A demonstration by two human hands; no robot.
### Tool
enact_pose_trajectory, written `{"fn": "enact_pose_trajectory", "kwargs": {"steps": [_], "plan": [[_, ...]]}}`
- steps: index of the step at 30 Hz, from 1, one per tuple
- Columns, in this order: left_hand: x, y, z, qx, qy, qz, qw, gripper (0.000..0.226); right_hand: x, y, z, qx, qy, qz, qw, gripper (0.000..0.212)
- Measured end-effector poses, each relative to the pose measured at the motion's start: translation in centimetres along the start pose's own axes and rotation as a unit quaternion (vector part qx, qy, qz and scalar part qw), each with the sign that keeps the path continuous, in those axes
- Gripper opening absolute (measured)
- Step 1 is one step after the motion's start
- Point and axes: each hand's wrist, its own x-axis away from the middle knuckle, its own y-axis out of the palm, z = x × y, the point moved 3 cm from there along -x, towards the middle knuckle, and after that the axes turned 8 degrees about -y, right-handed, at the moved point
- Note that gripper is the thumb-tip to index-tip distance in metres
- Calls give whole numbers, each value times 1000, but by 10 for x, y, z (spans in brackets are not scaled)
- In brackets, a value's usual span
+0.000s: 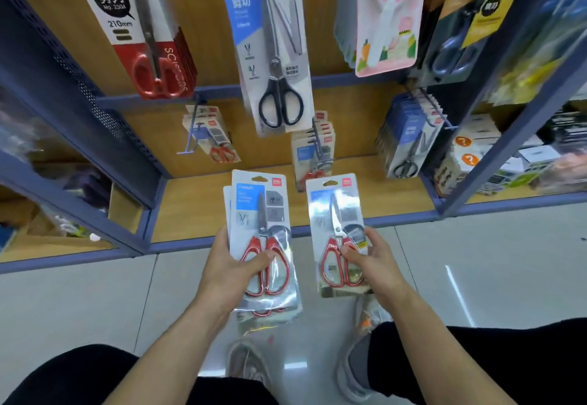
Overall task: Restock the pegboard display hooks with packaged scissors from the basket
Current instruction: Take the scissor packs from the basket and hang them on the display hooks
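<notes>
Head view, looking down at a store shelf [197, 204]: the left grip [235, 265] is clamping a stack [254, 211] of carded scissors, with the thumb lying across the red handles of the front pair and the fingers curling behind the left edge. More cards are showing behind and below the front one. The right grip [371, 258] is clamping a single pack [333, 214] of the same red-handled kind, the thumb pressing on its front and the fingers wrapping behind its right edge. Stack and pack are standing upright, side by side but apart, over the floor [79, 303] just in front of the shelf's blue edge. On the back panel, a blue hook [193, 131] is carrying a few hung cards [219, 147] at lower left. A middle bundle [313, 147] is hanging directly beyond the two held items, and a thicker bundle [409, 138] is hanging at lower right. Higher up, a black-handled card [273, 55] is dangling at centre, with a red card [143, 39] to its left and a pink card [387, 14] to its right. Two shoes [247, 363] are showing on the floor below the arms.
</notes>
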Motion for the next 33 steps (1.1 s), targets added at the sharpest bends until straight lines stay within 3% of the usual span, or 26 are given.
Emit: {"fn": "enact_pose_trajectory", "kwargs": {"steps": [10, 14, 18, 19, 22, 23, 25, 27, 29, 31, 33], "plan": [[-15, -5, 9, 47, -12, -27, 998, 53, -58, 20, -2, -15, -41, 4, 999, 34], [-19, -6, 7, 57, -19, -29, 998, 56, -71, 29, 1, 33, -77, -6, 997, 34], [-20, -4, 6, 72, -24, -33, 997, 58, -115, 44, -7, 112, -118, 37, 986, 33], [-19, -4, 6, 75, -24, -35, 996, 57, -123, 48, -12, 129, -124, 57, 982, 39], [-19, -5, 7, 80, -21, -37, 996, 58, -133, 51, -19, 171, -71, 128, 974, 84], [-20, -5, 6, 83, -22, -37, 996, 59, -126, 50, -18, 183, -54, 149, 970, 89], [-22, -6, 5, 88, -21, -34, 995, 60, -102, 49, -16, 179, -44, 171, 968, 76], [-23, -5, 3, 87, -19, -32, 996, 61, -68, 57, -18, 75, -38, 118, 990, 43], [-25, -3, 2, 81, -13, -30, 996, 61, -28, 75, -28, -4, -30, -24, 999, 25], [-24, -1, 1, 78, 0, -25, 997, 62, -2, 94, -36, -22, -24, -144, 989, 34], [-22, 0, 2, 73, 19, -17, 997, 60, 7, 105, -39, -37, -19, -153, 987, 43]]}}
